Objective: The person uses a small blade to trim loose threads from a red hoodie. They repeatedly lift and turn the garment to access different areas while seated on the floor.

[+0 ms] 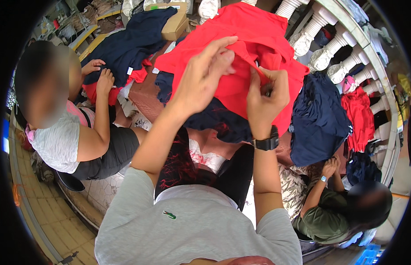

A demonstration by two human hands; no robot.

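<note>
- Both hands are raised in front of the person, working on a bright red cloth garment point(254, 26) that is held up between them.
- Left hand point(204, 75): the fingers are spread and loosely curved, the fingertips resting against the garment's edge; whether they actually pinch the cloth cannot be told.
- Right hand point(266, 98): clenched on a fold of the red garment, thumb and fingers pinched together on the fabric. A black wristwatch point(267, 142) sits on this wrist.
- The red garment hangs from the hands and spreads above and behind them, draping toward the right.
- Just below the hands lies a dark navy cloth piece point(214, 119), partly under the red garment.
- To the right of the right hand sits a heap of dark navy garments point(318, 119); further right lies another red garment point(359, 117).
- Above and right of the hands runs a row of white turned balusters point(318, 22).
- Well left of the left hand, a seated person in a grey top point(59, 141) has both hands on a navy garment point(130, 42) spread on the floor, with a brown cardboard box point(176, 24) beside it.
- Below and right of the right hand, another person in an olive green top point(329, 216) sits, one hand lifted toward the navy heap.
- The person wearing the camera has a grey short-sleeved shirt point(192, 225).
</note>
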